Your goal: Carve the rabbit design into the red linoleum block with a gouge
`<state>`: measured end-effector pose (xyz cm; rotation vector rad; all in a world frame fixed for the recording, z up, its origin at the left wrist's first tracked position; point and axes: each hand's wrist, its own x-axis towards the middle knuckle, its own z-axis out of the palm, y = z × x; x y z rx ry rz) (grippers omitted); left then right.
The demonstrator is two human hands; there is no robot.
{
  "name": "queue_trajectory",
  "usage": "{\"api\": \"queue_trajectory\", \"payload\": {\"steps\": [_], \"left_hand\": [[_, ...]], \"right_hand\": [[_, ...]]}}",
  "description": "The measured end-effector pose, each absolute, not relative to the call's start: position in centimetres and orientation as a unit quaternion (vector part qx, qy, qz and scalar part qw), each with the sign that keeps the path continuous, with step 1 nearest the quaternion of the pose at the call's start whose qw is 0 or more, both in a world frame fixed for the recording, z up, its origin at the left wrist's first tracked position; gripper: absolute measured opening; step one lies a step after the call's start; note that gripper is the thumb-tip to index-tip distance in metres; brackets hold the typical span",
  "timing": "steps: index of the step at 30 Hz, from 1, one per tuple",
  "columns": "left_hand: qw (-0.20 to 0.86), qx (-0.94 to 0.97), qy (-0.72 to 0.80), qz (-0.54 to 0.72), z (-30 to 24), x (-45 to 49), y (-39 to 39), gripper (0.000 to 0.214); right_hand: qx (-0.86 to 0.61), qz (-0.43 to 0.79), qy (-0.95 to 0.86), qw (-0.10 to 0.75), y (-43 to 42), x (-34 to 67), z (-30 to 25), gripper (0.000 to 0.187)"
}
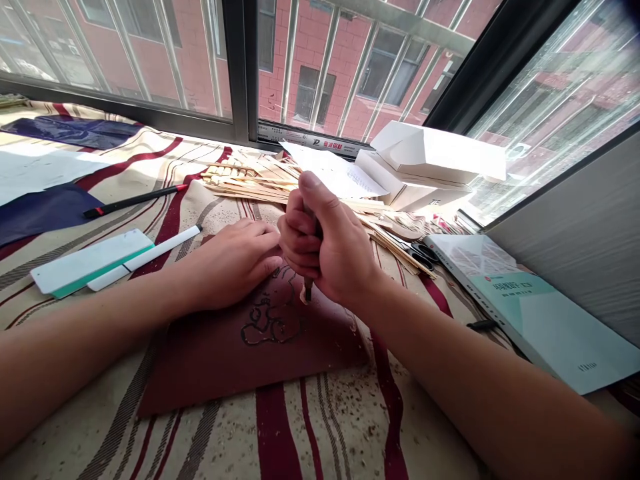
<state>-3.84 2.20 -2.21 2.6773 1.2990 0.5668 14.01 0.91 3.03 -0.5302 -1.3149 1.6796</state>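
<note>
A dark reddish-brown board (215, 360) lies on the striped cloth, with a black-lined cartoon figure (273, 327) drawn or cut into it. My right hand (330, 247) is wrapped round the handle of a carving tool (308, 291), thumb on top. The tool stands nearly upright, its tip down at the board beside a small pale shaving. Most of the handle is hidden by my fingers. My left hand (240, 263) rests flat on the board's upper left, fingers stretched out towards my right fist and holding nothing.
Small shavings litter the striped cloth (340, 427). Thin wooden sticks (250, 180), papers (335, 170) and a white box (435, 160) lie by the window. Scissors (423, 255) and a book (545, 307) are on the right; a black pen (135, 201) and a white-green case (95, 260) on the left.
</note>
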Motion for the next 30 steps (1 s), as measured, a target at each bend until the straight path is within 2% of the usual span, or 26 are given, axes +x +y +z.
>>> {"api": "queue_trajectory", "payload": {"steps": [6,19,30], "left_hand": [[0.12,0.885,0.427,0.145,-0.3,-4.1,2.5,0.037],[0.095,0.894,0.418,0.131,-0.3,-3.9,2.1,0.042],[0.083,0.893,0.425,0.125,-0.1,-3.5,1.8,0.037]], "right_hand": [[-0.212,0.677,-0.538,0.455,0.7,13.8,3.0,0.068],[-0.231,0.665,-0.537,0.465,1.2,14.1,2.6,0.067],[-0.231,0.655,-0.553,0.46,0.9,14.0,2.7,0.067]]}}
